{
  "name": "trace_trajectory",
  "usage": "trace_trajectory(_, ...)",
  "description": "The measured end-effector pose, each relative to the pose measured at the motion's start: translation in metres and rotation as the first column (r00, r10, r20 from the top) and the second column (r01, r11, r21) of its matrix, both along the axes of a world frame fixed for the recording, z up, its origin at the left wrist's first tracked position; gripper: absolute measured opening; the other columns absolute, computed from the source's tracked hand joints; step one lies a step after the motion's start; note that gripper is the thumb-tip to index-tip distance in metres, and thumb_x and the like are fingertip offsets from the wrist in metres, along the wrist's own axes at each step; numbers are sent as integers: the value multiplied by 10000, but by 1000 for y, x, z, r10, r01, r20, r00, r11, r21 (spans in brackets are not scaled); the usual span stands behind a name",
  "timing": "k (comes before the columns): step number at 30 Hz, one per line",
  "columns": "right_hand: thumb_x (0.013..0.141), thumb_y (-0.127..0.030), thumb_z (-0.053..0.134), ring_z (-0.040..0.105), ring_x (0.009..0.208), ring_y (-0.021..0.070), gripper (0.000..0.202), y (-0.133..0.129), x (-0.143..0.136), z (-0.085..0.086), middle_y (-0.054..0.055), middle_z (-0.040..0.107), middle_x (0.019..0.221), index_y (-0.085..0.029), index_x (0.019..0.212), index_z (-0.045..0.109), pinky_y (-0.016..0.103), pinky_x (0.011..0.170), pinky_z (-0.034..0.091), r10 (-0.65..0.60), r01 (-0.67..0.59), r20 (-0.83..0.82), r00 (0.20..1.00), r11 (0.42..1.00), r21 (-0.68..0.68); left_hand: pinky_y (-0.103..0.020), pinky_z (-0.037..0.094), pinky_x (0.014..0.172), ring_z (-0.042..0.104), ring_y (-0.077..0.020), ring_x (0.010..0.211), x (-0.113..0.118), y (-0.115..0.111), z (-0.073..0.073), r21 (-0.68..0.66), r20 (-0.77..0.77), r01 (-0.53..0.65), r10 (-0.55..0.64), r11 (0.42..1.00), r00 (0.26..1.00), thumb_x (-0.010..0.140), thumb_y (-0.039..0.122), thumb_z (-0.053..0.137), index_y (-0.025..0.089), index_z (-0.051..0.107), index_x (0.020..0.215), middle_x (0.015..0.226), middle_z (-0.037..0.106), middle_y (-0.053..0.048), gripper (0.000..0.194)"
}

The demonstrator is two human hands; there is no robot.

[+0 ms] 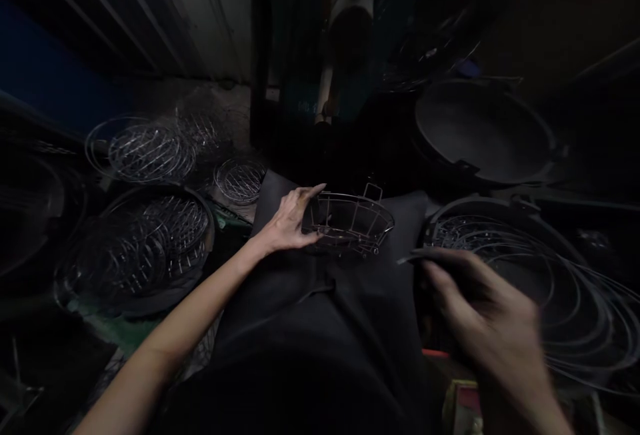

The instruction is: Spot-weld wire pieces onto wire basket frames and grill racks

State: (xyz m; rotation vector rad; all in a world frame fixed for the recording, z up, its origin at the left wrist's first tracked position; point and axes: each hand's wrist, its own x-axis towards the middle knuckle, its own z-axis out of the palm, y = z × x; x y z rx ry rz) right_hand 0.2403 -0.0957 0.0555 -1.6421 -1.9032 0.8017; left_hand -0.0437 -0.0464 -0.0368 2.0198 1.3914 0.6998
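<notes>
A round wire basket [345, 232] with a small square loop standing up from its far rim lies on the dark apron [295, 288] over my lap. My left hand [289, 220] is closed on the basket's left side, fingers over the upper rim and thumb low at the near side. To the right and apart from the basket is my right hand [485, 315], its fingers pinched together and blurred by motion. A thin light tip sticks out from them towards the basket; what it belongs to cannot be made out.
A wide basin [433, 222] at the right holds wire rings [600, 328] and small wire parts. Behind it stands another large round pan [485, 132]. Wire grids fill a tub [210, 222] at the left, with stacked wire grids [150, 152] beyond. A dark machine [325, 98] rises ahead.
</notes>
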Motion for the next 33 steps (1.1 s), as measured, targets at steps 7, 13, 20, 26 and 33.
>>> trace_trajectory(7, 825, -433, 527, 635, 701, 194, 258, 25, -21, -35, 49, 675, 786, -208, 776, 643, 297, 663, 485, 118, -120, 85, 989, 993, 22, -408, 368, 979, 490, -259, 1110, 0, 2, 0, -13, 21, -24, 24, 1000, 999, 700, 308, 654, 199, 382, 1297, 1188, 520, -84, 665)
trace_trajectory(13, 760, -441, 645, 649, 648, 172, 267, 33, -31, -16, 39, 682, 751, -183, 825, 631, 255, 590, 511, -34, -50, -263, 964, 951, -304, -382, 377, 938, 514, -251, 1071, 5, 9, 9, 66, 9, -49, 48, 997, 999, 644, 295, 692, 210, 443, 1205, 1143, 555, -65, 620)
trace_trajectory(20, 658, -500, 728, 648, 591, 167, 385, 84, -78, -17, 29, 647, 684, -157, 780, 603, 256, 545, 527, -182, -57, -567, 803, 924, -378, -372, 360, 905, 512, -245, 1039, 1, 42, 28, 201, -19, -54, 59, 978, 998, 660, 288, 686, 215, 443, 1205, 1127, 557, -55, 601)
trace_trajectory(26, 781, -461, 611, 625, 667, 168, 285, 113, -105, -38, 27, 655, 737, -176, 765, 620, 264, 607, 490, -71, 38, -393, 917, 995, -93, -371, 356, 875, 520, -239, 999, -7, 56, 19, 238, 23, -158, 157, 958, 987, 643, 231, 684, 194, 452, 1185, 1070, 566, -54, 590)
trace_trajectory(33, 830, -438, 561, 592, 658, 148, 264, 127, -127, -49, 8, 642, 720, -181, 799, 615, 245, 626, 462, -18, 38, -372, 928, 998, 47, -365, 357, 855, 526, -231, 961, -20, 70, 6, 305, 64, -231, 223, 924, 973, 631, 209, 681, 181, 455, 1164, 1034, 572, -47, 580)
